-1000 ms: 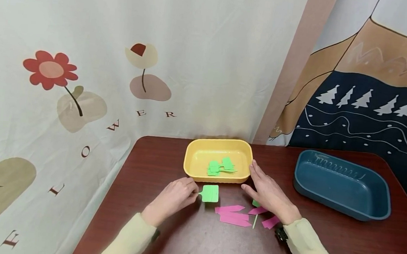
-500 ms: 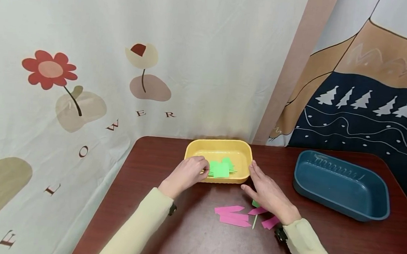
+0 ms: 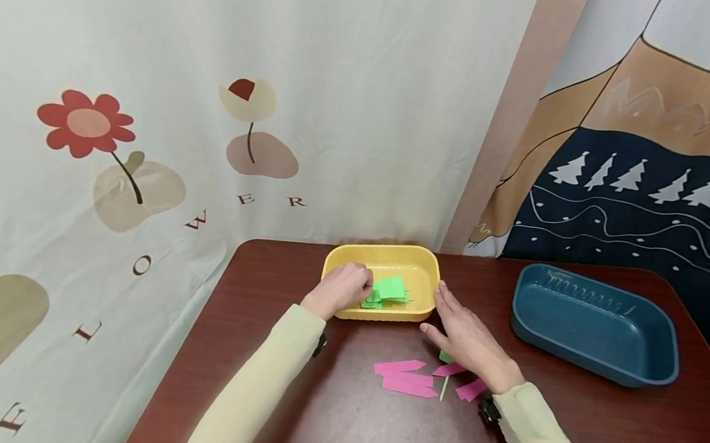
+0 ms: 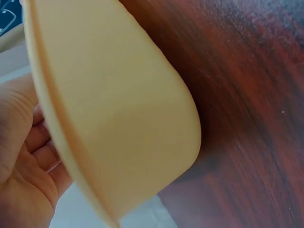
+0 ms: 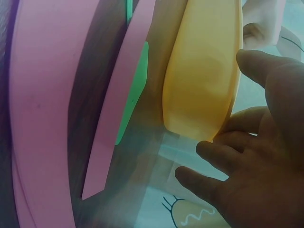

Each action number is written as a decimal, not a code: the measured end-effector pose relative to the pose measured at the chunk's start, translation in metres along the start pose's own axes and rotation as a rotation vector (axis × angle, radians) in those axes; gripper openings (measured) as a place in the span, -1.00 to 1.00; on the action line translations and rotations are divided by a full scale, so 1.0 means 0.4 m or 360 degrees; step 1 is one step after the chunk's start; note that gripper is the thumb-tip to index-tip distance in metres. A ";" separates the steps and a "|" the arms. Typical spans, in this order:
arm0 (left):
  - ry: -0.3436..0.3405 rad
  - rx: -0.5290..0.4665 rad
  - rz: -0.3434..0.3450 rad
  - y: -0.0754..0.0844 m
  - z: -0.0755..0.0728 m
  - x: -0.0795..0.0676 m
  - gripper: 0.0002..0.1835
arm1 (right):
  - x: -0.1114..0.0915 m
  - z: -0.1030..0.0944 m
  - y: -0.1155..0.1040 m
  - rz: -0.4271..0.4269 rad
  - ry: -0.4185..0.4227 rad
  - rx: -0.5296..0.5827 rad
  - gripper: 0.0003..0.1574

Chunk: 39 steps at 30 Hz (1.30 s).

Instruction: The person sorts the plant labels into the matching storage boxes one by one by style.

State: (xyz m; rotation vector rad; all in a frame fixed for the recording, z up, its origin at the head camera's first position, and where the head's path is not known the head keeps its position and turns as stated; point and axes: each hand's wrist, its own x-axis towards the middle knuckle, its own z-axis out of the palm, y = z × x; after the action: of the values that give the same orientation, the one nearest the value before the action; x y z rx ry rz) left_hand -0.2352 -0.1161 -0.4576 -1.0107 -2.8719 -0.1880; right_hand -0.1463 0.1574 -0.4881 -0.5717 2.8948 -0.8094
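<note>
Green paper tag (image 3: 391, 287) over the shallow yellow plastic tray (image 3: 422, 263), pinched in the curled left hand (image 3: 343, 287).
Right hand (image 3: 469, 342) lies flat with fingers straight and relaxed, holding nothing, beside the tray's right edge above pink paper strips (image 3: 408, 379); bare dark wood table (image 3: 346, 415) lies nearer; blue tray (image 3: 594, 324) sits well apart.
</note>
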 end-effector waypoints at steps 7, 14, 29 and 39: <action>-0.0111 -0.0031 -0.0045 -0.010 0.027 0.026 -0.53 | 0.000 -0.001 0.000 0.0002 0.0001 -0.0002 0.10; -0.0113 -0.0010 -0.0035 -0.009 0.035 0.026 -0.55 | 0.001 -0.001 -0.002 -0.0010 0.0009 -0.0015 0.09; 0.0170 -0.0042 0.0048 0.027 -0.010 -0.033 -0.90 | -0.001 -0.018 -0.002 0.0024 -0.0024 -0.0017 0.08; 0.0354 -0.0094 0.0140 0.074 -0.032 -0.107 -0.90 | -0.012 -0.048 0.002 0.0052 0.0029 0.0019 0.06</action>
State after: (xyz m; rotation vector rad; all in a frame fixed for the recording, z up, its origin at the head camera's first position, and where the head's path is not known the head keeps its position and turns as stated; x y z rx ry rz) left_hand -0.1829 -0.1213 -0.4477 -1.0511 -2.6313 -0.3563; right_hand -0.1456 0.1690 -0.4722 -0.5175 2.9056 -0.8311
